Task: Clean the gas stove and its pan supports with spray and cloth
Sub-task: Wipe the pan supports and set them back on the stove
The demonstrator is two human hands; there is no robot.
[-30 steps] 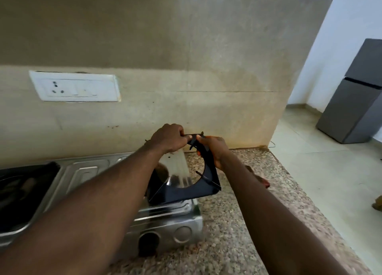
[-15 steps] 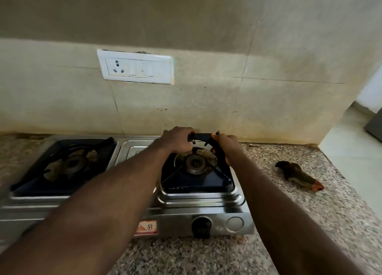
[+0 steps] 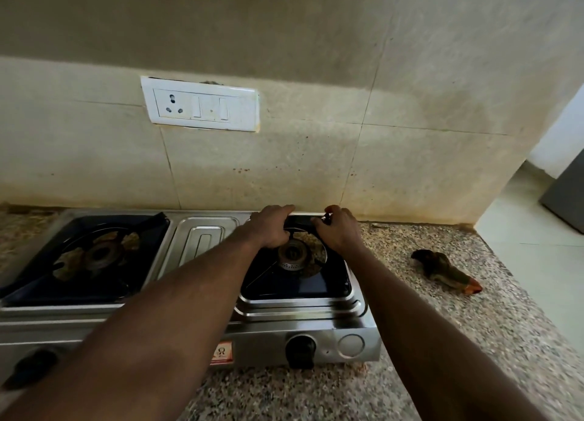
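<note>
Both hands grasp the far edge of the right pan support, which lies flat over its burner.

The left hand (image 3: 272, 227) and right hand (image 3: 339, 231) each keep a curled grip on the back rail of the pan support (image 3: 300, 281), side by side and almost touching; the frame stretches toward the person, square in the gas stove (image 3: 202, 240) recess. The cloth (image 3: 445, 270) lies on the tabletop (image 3: 474, 325), nearer the right hand.

Wall (image 3: 316, 167) close behind stove (image 3: 205, 240); counter (image 3: 442, 325) right open, cloth (image 3: 445, 270).
</note>
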